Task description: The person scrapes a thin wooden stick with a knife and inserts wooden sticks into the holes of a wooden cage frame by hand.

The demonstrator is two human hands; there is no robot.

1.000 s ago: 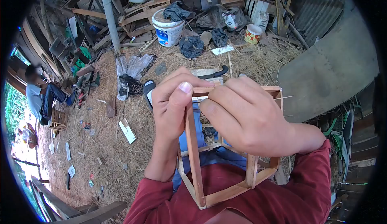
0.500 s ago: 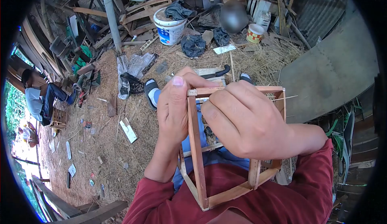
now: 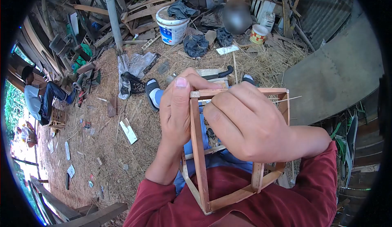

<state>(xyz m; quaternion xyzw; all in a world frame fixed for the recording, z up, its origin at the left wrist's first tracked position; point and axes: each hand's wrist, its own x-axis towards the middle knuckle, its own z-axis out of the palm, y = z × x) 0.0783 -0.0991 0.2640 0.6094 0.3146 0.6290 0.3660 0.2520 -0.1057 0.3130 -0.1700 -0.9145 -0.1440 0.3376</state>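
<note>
A small open wooden frame (image 3: 197, 145), made of narrow strips, rests against my lap and red shirt. My left hand (image 3: 177, 108) is closed round its far left corner, with the thumb upright along the post. My right hand (image 3: 251, 121) is closed in a pinch beneath the frame's far top bar. A thin stick (image 3: 295, 98) pokes out past the frame's right post, in line with this hand; its middle is hidden by my fingers. Beyond my hands lies a large knife (image 3: 222, 74) with a black curved handle, near some pale wood pieces.
A white bucket (image 3: 171, 30), black plastic bags (image 3: 196, 46) and a small patterned tub (image 3: 258, 34) stand ahead. A grey sheet (image 3: 335, 72) leans at right. Shavings and scraps cover the ground. Another person (image 3: 36, 98) sits at the left.
My hands and the frame hold almost the same position. The view has shifted very slightly. At the left, the seated person's head and arm have moved a little.
</note>
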